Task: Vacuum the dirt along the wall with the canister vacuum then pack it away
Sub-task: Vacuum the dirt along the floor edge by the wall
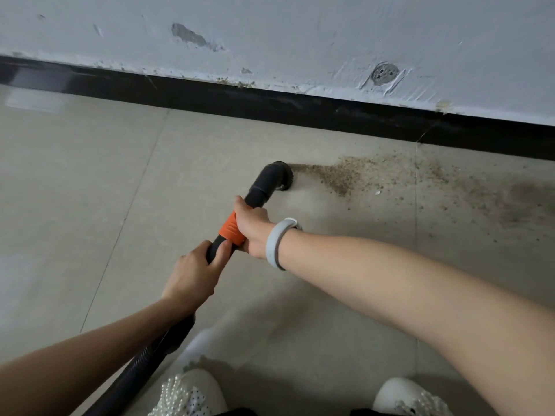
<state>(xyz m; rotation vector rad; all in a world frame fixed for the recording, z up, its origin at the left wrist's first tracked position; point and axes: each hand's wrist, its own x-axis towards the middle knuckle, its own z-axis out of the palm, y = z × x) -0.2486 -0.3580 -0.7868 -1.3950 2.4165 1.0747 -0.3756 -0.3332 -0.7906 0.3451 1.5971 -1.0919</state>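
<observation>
While the tiled floor (90,181) left of the nozzle looks clean, a wide band of dirt (390,178) lies along the black baseboard (300,111) toward the right edge, so vacuuming seems roughly midway and packing away is untouched. The black brush nozzle (280,175) sits at the dirt's left tip. The right hand (253,228) grips the orange collar (231,229), and the left hand (196,273) grips the tube just behind it.

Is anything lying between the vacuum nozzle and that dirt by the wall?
Nothing visible. The nozzle already meets the near end of the dirt, and only bare tile floor lies along the rest, rightward beside the black baseboard.
</observation>
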